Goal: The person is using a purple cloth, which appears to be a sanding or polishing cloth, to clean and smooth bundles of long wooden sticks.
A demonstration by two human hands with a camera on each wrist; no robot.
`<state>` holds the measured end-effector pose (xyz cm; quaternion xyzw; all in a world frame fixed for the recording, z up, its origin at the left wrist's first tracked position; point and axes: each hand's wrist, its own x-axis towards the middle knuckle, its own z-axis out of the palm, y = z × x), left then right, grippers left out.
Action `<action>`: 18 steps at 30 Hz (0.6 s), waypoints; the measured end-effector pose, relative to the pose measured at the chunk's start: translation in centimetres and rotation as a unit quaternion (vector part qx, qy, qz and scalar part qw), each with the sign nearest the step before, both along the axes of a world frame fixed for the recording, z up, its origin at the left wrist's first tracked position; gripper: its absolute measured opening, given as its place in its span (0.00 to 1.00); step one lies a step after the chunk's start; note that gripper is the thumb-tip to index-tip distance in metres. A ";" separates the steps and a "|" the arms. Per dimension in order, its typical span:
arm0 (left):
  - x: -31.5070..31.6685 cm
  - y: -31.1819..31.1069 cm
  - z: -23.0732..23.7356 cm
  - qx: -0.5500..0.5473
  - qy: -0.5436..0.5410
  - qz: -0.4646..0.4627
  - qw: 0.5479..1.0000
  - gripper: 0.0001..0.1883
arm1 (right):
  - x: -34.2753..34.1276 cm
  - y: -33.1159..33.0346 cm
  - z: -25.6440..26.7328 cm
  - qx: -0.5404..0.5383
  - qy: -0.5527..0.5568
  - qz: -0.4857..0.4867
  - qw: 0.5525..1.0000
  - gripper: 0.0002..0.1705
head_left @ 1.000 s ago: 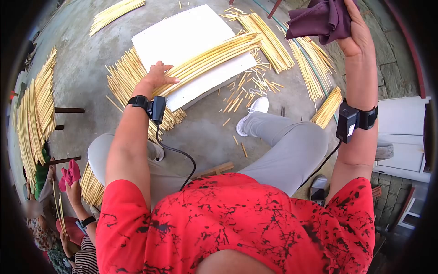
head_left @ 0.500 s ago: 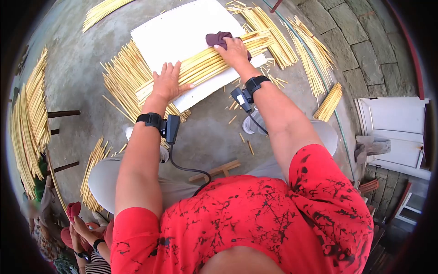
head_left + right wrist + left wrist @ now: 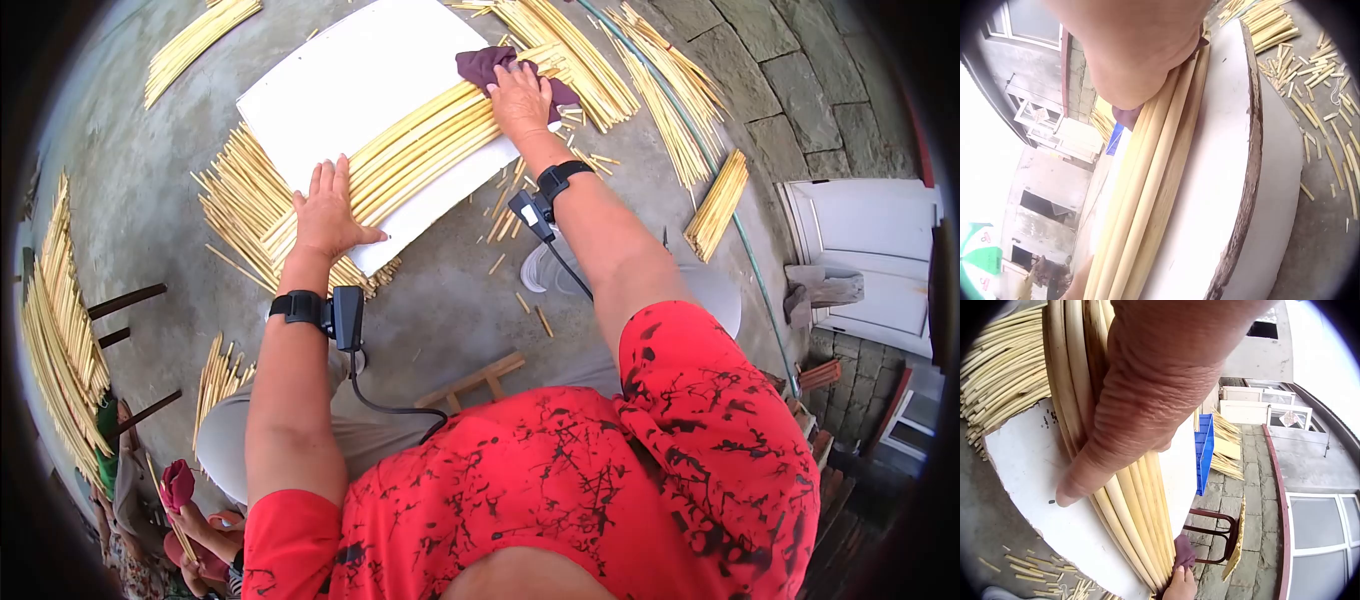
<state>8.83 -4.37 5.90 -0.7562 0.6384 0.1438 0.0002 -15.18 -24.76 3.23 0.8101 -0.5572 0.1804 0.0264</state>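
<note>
Pressing a cloth onto sticks over a board

The sticks lay side by side, slanting across the white board and reaching past its left edge. Near their far end lay the purple cloth, bunched beneath the right hand, whose fingers were extended over it, pressing it down. The left hand rested on the sticks toward their near end, its fingers straight and spread, its thumb laid across them. Beside the board's left edge lay a pile of similar sticks; off its right side, offcuts were scattered on the floor. Farther right came bundles and a green hose. Beyond the board, the left wrist view showed a blue crate.
</note>
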 end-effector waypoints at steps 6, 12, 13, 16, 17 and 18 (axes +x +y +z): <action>-0.3 -0.1 0.4 0.007 0.010 0.003 1.000 0.66 | 1.0 1.8 0.5 0.019 -0.003 -0.019 1.000 0.24; -0.2 -0.2 0.8 0.025 -0.007 -0.012 1.000 0.63 | 9.2 17.1 0.0 -0.002 -0.078 0.223 0.972 0.24; -0.4 -0.3 1.2 0.022 0.025 -0.019 0.999 0.62 | 8.7 16.5 0.0 0.009 -0.091 0.230 0.969 0.23; -0.1 -0.2 0.0 0.028 -0.008 -0.011 1.000 0.65 | 5.4 12.3 -0.3 0.007 -0.075 0.178 0.981 0.23; -0.1 -0.2 0.0 0.006 0.007 0.002 1.000 0.66 | 3.6 10.0 -0.8 -0.017 -0.077 0.155 0.985 0.22; -0.1 -0.2 0.2 0.007 0.004 0.000 1.000 0.67 | 1.8 7.6 -0.6 -0.018 -0.075 0.122 0.990 0.21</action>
